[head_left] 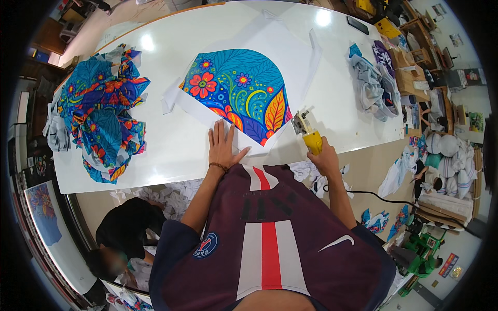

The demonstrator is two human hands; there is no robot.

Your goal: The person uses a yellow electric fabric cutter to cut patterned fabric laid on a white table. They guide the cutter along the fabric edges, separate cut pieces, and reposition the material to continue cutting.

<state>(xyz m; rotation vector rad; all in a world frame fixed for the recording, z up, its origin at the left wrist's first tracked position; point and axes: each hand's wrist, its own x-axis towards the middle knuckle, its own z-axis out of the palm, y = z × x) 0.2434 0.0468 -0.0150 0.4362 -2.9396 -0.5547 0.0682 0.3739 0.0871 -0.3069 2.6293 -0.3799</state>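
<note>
A printed fabric piece (pixel 243 78), teal with bright flowers and leaves, lies flat on the white table, with a white margin around it. My left hand (pixel 223 147) is spread flat at the fabric's near left edge, fingertips touching the border. In my right hand (pixel 326 157) is a yellow handheld electric fabric cutter (pixel 312 141), my fingers wrapped round its body. Its metal head points away from me, just beside the fabric's right corner. Whether the blade touches the cloth I cannot tell. A black cord (pixel 381 197) trails off to the right.
A heap of printed cut pieces (pixel 106 111) lies at the table's (pixel 171 166) left end. Grey and purple cloth (pixel 369 85) and a phone (pixel 358 24) are on the right. White scraps (pixel 179 199) litter the floor. A person in black (pixel 127 225) is low at the near left.
</note>
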